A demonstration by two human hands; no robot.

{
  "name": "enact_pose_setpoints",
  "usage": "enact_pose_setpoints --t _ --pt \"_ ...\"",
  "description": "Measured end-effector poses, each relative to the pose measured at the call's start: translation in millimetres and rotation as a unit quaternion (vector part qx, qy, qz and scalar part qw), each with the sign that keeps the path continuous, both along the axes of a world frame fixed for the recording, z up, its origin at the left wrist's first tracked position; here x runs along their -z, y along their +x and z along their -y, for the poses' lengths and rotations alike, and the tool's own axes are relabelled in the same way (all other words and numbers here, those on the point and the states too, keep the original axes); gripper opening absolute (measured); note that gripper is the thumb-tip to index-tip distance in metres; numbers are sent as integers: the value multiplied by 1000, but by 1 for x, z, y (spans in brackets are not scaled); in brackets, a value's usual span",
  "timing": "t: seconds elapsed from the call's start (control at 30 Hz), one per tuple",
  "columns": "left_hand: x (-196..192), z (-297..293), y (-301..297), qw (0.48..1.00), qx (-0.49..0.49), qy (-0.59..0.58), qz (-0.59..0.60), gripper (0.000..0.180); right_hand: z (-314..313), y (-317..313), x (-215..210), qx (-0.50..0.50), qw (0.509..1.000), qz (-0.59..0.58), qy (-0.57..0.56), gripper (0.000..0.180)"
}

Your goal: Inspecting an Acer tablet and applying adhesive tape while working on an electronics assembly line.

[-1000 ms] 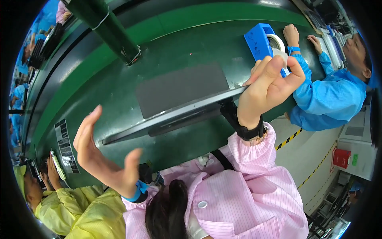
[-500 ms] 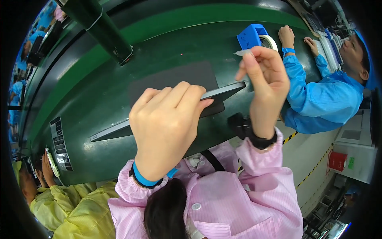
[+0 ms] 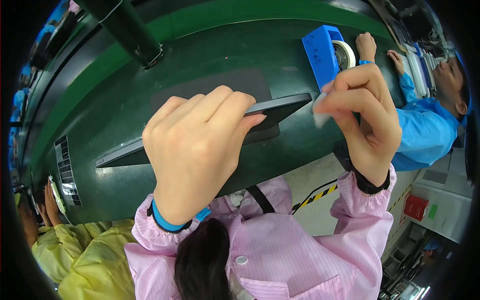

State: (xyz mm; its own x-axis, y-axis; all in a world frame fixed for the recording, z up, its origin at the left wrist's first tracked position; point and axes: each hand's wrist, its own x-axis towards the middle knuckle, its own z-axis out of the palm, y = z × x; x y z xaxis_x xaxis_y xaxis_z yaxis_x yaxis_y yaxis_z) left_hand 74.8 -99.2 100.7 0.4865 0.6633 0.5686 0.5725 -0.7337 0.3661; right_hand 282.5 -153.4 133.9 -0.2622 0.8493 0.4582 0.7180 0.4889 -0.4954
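My left hand (image 3: 200, 135) is wrapped round the long edge of a thin, dark, flat tablet-like device (image 3: 282, 106), which is tilted edge-up above the bench. Much of its middle lies hidden behind my knuckles. To the right of the device's far end, my right hand (image 3: 372, 110) is pinching a small whitish piece of tape (image 3: 320, 118) between thumb and fingers; motion blurs it. The tape hangs close to the device's right corner, with a small gap. Behind my right hand stands a blue tape dispenser (image 3: 320, 56) with a cream tape roll (image 3: 344, 55).
A dark grey mat (image 3: 260, 82) lies on the green bench (image 3: 200, 55) under the device. A dark green post (image 3: 127, 32) rises at the back left. Co-workers sit at both sides, one in blue (image 3: 425, 132), one in yellow (image 3: 95, 255). A gridded tray (image 3: 67, 170) lies left.
My right hand has moved right and turned, and the tape now hangs downward beside the device's corner. My left hand and the device have shifted slightly left.
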Motion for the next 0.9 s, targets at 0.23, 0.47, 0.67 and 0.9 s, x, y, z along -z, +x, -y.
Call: enact_pose_setpoints --t 0.23,0.47,0.67,0.9 --pt "1 2 0 1000 -6 2 -3 16 -11 -12 15 -56 992 -114 -14 15" --pt "1 1 1 1000 -5 -10 -5 16 -10 -7 12 -41 981 -185 -45 15" --pt "3 -2 1 1000 -6 4 -7 17 -8 -4 2 -14 996 -83 -7 13" --pt "1 -4 0 1000 -6 -5 -15 17 -4 -1 -4 -30 999 -24 -25 14"
